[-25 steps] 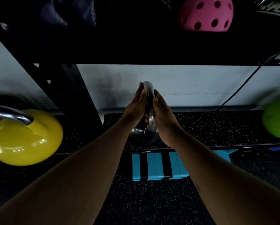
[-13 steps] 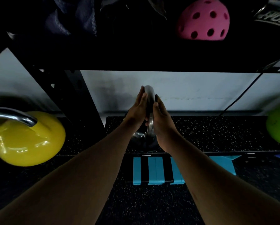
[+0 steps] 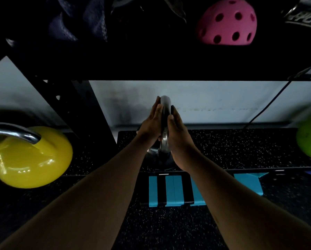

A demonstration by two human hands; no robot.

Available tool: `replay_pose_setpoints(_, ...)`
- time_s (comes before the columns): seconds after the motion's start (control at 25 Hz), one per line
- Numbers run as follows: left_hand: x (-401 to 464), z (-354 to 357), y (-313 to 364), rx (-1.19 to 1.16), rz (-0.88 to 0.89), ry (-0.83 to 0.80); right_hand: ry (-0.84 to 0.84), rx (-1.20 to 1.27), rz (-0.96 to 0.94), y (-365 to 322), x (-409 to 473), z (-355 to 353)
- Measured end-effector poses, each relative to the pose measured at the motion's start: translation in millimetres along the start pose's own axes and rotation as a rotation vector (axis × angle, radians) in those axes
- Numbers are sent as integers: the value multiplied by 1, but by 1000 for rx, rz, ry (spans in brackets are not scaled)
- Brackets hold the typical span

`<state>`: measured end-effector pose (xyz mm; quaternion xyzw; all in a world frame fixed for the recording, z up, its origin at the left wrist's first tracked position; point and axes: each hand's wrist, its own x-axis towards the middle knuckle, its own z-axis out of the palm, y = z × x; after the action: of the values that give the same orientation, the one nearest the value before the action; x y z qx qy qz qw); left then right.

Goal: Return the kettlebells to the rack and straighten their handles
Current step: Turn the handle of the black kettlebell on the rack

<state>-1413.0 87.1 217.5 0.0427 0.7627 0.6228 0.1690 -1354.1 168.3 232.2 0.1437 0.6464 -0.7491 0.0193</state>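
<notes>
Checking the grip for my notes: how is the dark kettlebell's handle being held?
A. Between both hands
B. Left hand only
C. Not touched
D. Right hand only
A: the left hand and right hand press flat on either side of the upright handle.

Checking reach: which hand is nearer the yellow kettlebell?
Left. The left hand presses the left side of the steel handle, toward the yellow kettlebell; the right hand presses the far side.

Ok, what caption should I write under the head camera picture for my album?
Both hands, left and right, press the steel handle of a dark kettlebell on the rack shelf, beside a yellow kettlebell.
</notes>
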Motion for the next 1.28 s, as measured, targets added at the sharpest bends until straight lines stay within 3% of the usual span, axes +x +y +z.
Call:
replay_pose_setpoints(0.36,1,-2,-1,-5,7,-17,0,-104,-47,2,4,-8)
replay_pose_setpoints(0.52,-2,-5,6,83,-1,-7,-11,-214,33,-3,2,-11)
replay_pose_setpoints(0.64,-8,-22,10,367,54,9,-33,-580,9,-27,-5,-18)
replay_pose_setpoints(0.84,-59,-70,10,838,173,-83,148,-1261,-365,-51,-20,-23)
replay_pose_setpoints(0.96,-99,-112,3,1033,252,-98,63,-1414,-476,-51,-34,21)
replay_pose_setpoints(1.12,-150,-203,-17,1080,330,64,-65,-1325,-511,-35,-59,113)
replay_pose_setpoints(1.28,-202,-314,-40,1200,321,76,-76,-1291,-472,-15,-87,212)
